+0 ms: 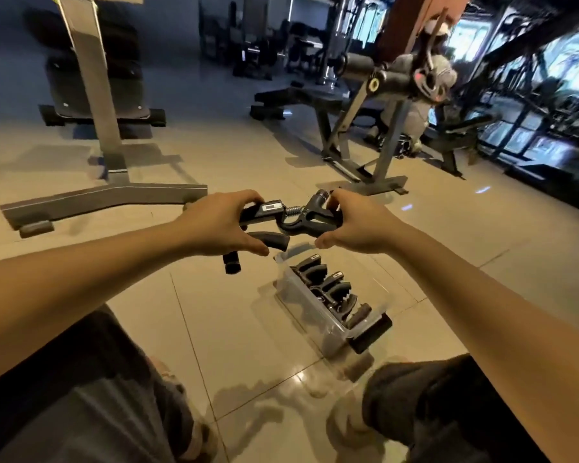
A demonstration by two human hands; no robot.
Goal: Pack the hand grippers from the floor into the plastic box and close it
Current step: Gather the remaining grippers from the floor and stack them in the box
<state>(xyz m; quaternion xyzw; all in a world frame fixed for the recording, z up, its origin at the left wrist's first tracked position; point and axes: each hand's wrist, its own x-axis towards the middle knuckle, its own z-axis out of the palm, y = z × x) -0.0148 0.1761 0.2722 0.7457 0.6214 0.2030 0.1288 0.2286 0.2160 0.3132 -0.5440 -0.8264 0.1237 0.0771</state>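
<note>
Your left hand (221, 225) and right hand (361, 225), fingers (244, 197) curled round black grippers (301, 222), held touching above the open, part-filled box (295, 292) on the floor (214, 329).

Matt black plastic, ribbed along the grip, on the handles of the raised hand gripper (310, 225), with bare bright metal in its coiled spring (291, 210) and a knurled metallic look on its knob (321, 195). Clear, smooth, faintly glossy plastic in the walls of the plastic box (290, 289), and the same matt black plastic on the hand grippers (330, 289) inside. Glossy, smooth pale tile over the floor (248, 345), mirror-like under the light; satin grey metal on the bench frame (112, 142), dull black padding (94, 91) behind it, soft matt dark cloth (81, 396) over the knees.
</note>
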